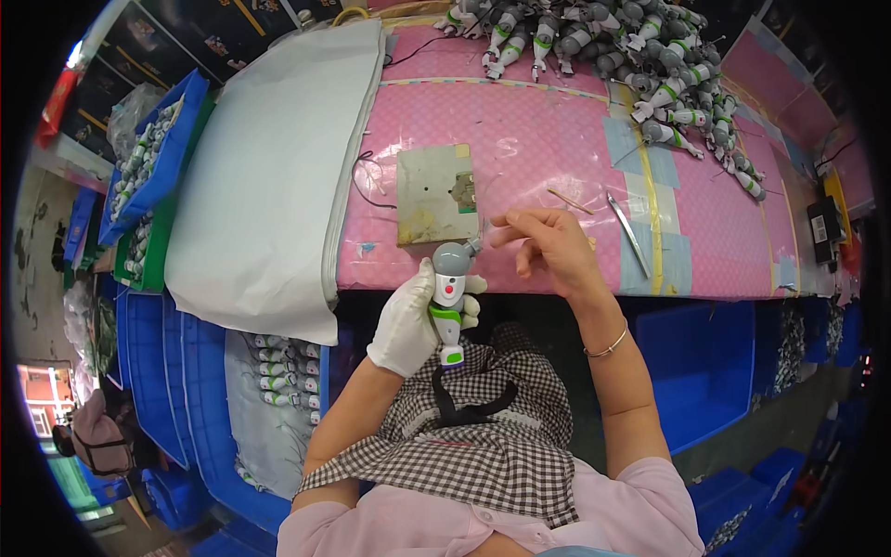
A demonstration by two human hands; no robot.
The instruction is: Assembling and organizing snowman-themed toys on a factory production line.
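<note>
My left hand (406, 320), in a white glove, is closed around a toy figure's arm (449, 290) in white, grey and green, with a red dot on its white section. It is held upright at the table's near edge, its round grey end up and its green and purple tip down. My bare right hand (548, 243) hovers just right of the arm's upper end, fingers apart and curved, with nothing visible in them. Beyond the toy arm sits a square metal box (434, 197) with a cable. Tweezers (629, 235) and a thin wooden stick (570, 200) lie to the right.
A heap of similar toy parts (664, 70) covers the far right of the pink table (520, 121). White sheets (269, 158) are stacked at left. Blue bins (153, 162) hold more parts; another blue bin (691, 371) stands below right. A person (100, 436) is at far left.
</note>
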